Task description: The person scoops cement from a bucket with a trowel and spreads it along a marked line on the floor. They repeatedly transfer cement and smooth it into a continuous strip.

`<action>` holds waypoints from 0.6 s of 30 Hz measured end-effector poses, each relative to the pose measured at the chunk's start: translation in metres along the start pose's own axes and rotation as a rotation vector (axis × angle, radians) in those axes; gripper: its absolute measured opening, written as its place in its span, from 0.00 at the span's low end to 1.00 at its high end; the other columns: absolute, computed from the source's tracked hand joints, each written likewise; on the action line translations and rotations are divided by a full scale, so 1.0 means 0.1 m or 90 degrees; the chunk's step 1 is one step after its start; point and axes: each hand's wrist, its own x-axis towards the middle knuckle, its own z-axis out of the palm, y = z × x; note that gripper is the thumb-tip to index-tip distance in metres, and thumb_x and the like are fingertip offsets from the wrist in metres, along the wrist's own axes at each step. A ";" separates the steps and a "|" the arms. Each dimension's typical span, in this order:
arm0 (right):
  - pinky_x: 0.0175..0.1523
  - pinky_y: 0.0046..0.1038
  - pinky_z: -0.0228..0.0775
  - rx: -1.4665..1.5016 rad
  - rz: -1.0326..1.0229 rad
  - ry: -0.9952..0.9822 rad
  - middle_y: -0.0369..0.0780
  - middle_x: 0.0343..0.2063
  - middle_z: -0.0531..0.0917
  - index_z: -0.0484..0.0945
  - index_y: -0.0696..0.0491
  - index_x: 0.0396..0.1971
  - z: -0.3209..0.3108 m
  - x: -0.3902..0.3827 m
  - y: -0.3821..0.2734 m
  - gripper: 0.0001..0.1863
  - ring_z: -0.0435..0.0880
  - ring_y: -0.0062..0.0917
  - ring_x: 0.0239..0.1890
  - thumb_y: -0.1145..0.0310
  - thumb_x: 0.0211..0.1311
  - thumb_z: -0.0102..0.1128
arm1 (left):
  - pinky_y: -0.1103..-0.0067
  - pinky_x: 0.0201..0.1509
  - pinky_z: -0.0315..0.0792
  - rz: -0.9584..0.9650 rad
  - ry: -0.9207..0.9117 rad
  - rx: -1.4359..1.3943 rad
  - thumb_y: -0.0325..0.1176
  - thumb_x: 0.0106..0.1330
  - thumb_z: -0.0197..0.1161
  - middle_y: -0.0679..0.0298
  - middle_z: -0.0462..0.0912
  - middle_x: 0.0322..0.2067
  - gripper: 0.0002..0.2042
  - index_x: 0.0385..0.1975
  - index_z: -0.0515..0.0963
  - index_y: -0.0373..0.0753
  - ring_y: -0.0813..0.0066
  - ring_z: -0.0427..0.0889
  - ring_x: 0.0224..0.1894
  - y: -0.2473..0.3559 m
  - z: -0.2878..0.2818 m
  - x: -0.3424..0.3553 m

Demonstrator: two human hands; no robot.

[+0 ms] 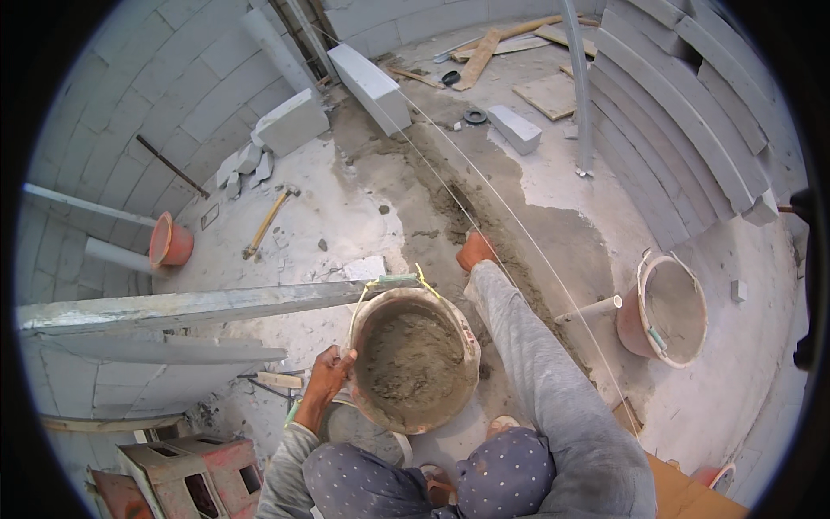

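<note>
My left hand (328, 376) is closed on the left rim of a mortar bucket (471, 368), thumb over the edge. Wet grey mortar (411, 363) lies inside it, and a yellow cord handle with a green sleeve (393, 279) rests at its far side. My right arm reaches forward over a strip of mortar (406, 177) on the floor. At its end my right hand (475, 250) is a fist, apparently round the handle of a trowel (462, 201); only a dark blade-like shape shows beyond the knuckles. Two taut strings (545, 268) run along the strip.
A white block (370, 86) stands at the strip's far end. Right, a second bucket (635, 320) stands near a pipe (588, 310). A beam (190, 307) crosses at left. A hammer (266, 223) and small bucket (173, 242) lie beyond it. Stacked blocks (666, 121) line the right.
</note>
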 end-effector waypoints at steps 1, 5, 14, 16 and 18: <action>0.53 0.48 0.77 0.043 -0.009 0.009 0.58 0.42 0.84 0.79 0.62 0.43 0.06 0.01 0.00 0.15 0.84 0.54 0.46 0.71 0.58 0.61 | 0.79 0.28 0.67 0.006 0.009 -0.004 0.44 0.71 0.67 0.71 0.75 0.22 0.15 0.33 0.77 0.37 0.83 0.70 0.24 0.01 0.01 -0.01; 0.37 0.41 0.80 0.280 0.036 0.042 0.50 0.37 0.84 0.77 0.62 0.45 0.23 -0.06 0.18 0.16 0.87 0.41 0.35 0.65 0.67 0.60 | 0.78 0.28 0.67 -0.015 0.030 -0.001 0.44 0.70 0.68 0.71 0.74 0.21 0.17 0.31 0.76 0.36 0.82 0.70 0.24 0.05 0.02 -0.02; 0.21 0.31 0.74 0.793 0.217 -0.180 0.39 0.27 0.80 0.76 0.61 0.44 0.45 0.46 0.04 0.19 0.78 0.26 0.18 0.56 0.74 0.52 | 0.81 0.27 0.64 0.001 0.046 0.052 0.45 0.72 0.67 0.72 0.73 0.22 0.16 0.31 0.75 0.39 0.83 0.68 0.24 0.13 0.05 -0.08; 0.21 0.31 0.73 0.725 0.240 -0.158 0.39 0.26 0.80 0.77 0.61 0.42 0.43 0.48 -0.01 0.19 0.78 0.26 0.18 0.57 0.74 0.53 | 0.79 0.28 0.66 0.015 0.054 0.088 0.44 0.71 0.67 0.70 0.74 0.22 0.16 0.31 0.75 0.36 0.82 0.69 0.25 0.20 0.05 -0.11; 0.21 0.31 0.74 0.723 0.264 -0.156 0.40 0.26 0.80 0.78 0.61 0.42 0.40 0.38 0.03 0.19 0.78 0.26 0.18 0.56 0.74 0.54 | 0.78 0.29 0.67 0.007 0.053 0.087 0.43 0.71 0.67 0.69 0.74 0.22 0.16 0.32 0.75 0.35 0.82 0.70 0.26 0.24 0.06 -0.16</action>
